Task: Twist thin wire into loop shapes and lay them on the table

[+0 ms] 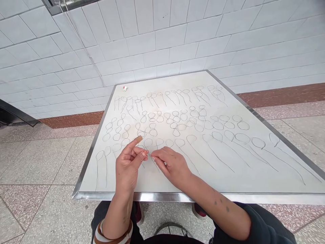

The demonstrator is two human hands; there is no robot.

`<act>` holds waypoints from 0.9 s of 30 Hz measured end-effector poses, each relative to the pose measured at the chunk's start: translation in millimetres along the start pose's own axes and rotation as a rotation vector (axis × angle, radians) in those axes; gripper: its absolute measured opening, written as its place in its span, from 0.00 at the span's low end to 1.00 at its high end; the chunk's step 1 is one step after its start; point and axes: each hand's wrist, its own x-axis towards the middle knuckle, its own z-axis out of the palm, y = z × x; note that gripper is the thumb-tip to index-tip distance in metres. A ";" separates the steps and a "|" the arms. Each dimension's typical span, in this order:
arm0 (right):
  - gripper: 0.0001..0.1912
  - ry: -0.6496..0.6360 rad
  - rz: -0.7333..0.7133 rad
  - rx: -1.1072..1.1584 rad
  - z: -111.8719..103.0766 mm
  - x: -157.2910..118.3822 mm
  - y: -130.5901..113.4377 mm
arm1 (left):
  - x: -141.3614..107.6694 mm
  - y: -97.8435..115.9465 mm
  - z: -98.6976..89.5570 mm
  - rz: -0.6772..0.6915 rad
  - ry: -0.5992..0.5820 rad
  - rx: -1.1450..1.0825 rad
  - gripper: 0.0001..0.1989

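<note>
Above white table (241,183), thin wire (149,155) between left grip (128,166), right grip (174,166), fingertips pinched

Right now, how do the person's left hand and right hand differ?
The left hand sticks its index finger out; the right hand holds its fingers bunched. A striped cuff ends near the left hand; a dark sleeve ends farther from the right hand. Both pinch over the white table.

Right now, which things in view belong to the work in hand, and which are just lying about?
Belong to the work:
left hand and right hand, seemingly pinching a fine wire
wire loops laid in rows
white table under them

Apparently just lying about:
small red-and-white object, far left corner
wall cord
</note>
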 end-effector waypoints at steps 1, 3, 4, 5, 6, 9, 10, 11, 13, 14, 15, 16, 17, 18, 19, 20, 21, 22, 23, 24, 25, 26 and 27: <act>0.10 0.015 -0.025 -0.049 0.8 -0.5 1.3 | 0.1 -0.6 0.0 0.006 -0.001 0.002 0.23; 0.10 0.024 -0.060 -0.108 2.4 -0.5 3.0 | 0.5 -1.8 0.0 0.011 0.001 0.010 0.24; 0.10 0.022 -0.068 -0.121 3.0 -0.1 3.4 | 0.8 -2.4 -0.1 0.009 0.004 0.012 0.24; 0.10 0.018 -0.070 -0.123 3.5 0.5 3.6 | 1.2 -2.8 -0.3 0.004 0.011 0.009 0.25; 0.09 0.012 -0.069 -0.115 3.9 1.2 3.7 | 1.7 -3.1 -0.7 -0.001 0.023 0.005 0.25; 0.08 -0.002 -0.067 -0.091 4.6 2.4 3.6 | 5.2 -2.8 -4.2 0.011 0.104 0.000 0.24; 0.08 -0.007 -0.067 -0.093 4.7 2.5 3.6 | 7.1 -2.3 -6.0 0.031 0.147 0.006 0.24; 0.09 -0.018 -0.064 -0.099 4.8 2.4 3.8 | 9.2 -1.7 -8.0 0.054 0.183 0.002 0.24; 0.09 -0.038 -0.061 -0.120 4.6 1.9 3.9 | 13.4 -0.5 -11.9 0.060 0.203 -0.022 0.26; 0.10 -0.045 -0.063 -0.135 4.2 1.5 3.8 | 15.2 -0.1 -13.4 0.049 0.203 -0.033 0.26; 0.10 -0.049 -0.067 -0.151 3.6 1.2 3.7 | 16.5 -0.1 -14.4 0.039 0.198 -0.044 0.26; 0.10 -0.053 -0.069 -0.168 2.6 0.9 3.6 | 17.4 -0.3 -14.8 0.032 0.193 -0.052 0.26; 0.10 -0.055 -0.066 -0.185 1.4 0.6 3.6 | 18.0 -0.8 -14.7 0.032 0.193 -0.055 0.25; 0.10 -0.060 -0.060 -0.201 -0.1 0.3 3.7 | 18.3 -1.5 -13.9 0.038 0.198 -0.053 0.24; 0.10 -0.066 -0.050 -0.214 -1.8 -0.1 4.2 | 18.3 -2.3 -12.4 0.045 0.210 -0.046 0.23; 0.10 -0.073 -0.039 -0.224 -3.6 -0.5 5.0 | 18.2 -3.0 -10.2 0.052 0.221 -0.035 0.22; 0.09 -0.079 -0.032 -0.230 -5.5 -1.0 6.2 | 17.9 -3.4 -7.5 0.055 0.223 -0.022 0.21; 0.09 -0.081 -0.027 -0.234 -7.5 -1.6 7.7 | 17.4 -3.5 -4.3 0.053 0.211 -0.008 0.22; 0.09 -0.077 -0.023 -0.236 -9.7 -2.3 9.7 | 16.9 -3.2 -0.8 0.047 0.187 0.007 0.22; 0.09 -0.064 -0.017 -0.238 -12.1 -3.2 12.0 | 16.2 -2.5 2.8 0.039 0.158 0.023 0.24; 0.09 -0.043 -0.009 -0.239 -15.1 -4.4 14.8 | 15.3 -1.5 6.2 0.032 0.127 0.041 0.25; 0.09 -0.018 0.003 -0.241 -18.9 -5.8 18.1 | 14.3 -0.3 9.3 0.028 0.102 0.061 0.28; 0.09 0.009 0.019 -0.240 -23.7 -7.7 22.0 | 13.2 1.1 12.0 0.030 0.088 0.083 0.30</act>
